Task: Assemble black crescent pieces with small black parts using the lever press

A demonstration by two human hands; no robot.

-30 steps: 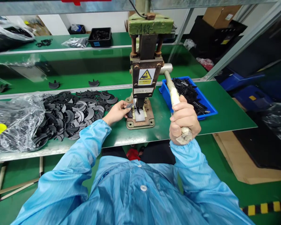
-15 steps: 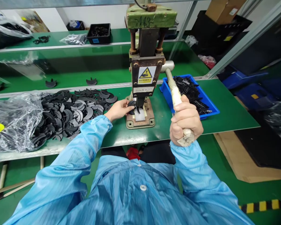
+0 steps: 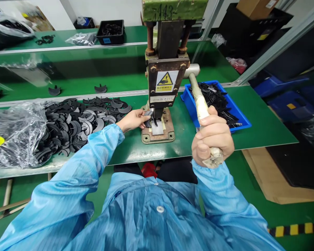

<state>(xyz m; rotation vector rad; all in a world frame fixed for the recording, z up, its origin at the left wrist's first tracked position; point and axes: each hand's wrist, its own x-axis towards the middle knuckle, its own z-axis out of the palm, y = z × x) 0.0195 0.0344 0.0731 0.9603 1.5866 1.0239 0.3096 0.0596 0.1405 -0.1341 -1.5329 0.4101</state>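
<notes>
My left hand pinches a black curved plastic part between thumb and fingers. The part sits at the foot of a hand press, beside its dark ram and over the small pale plate on the base. How far the ram touches it I cannot tell. My right hand is wrapped around the taped lever handle on the press's right side. To the left lies a heap of similar black curved parts.
A clear plastic bag spreads at the heap's left. Right of the press stands a blue tray of thin black pieces. Two loose curved parts lie behind the rail. A black bin stands farther back; a metal post slants at the right.
The view has shifted slightly. My left hand keeps the curved part at the press, and my right hand stays on the lever, which looks little changed in angle.
</notes>
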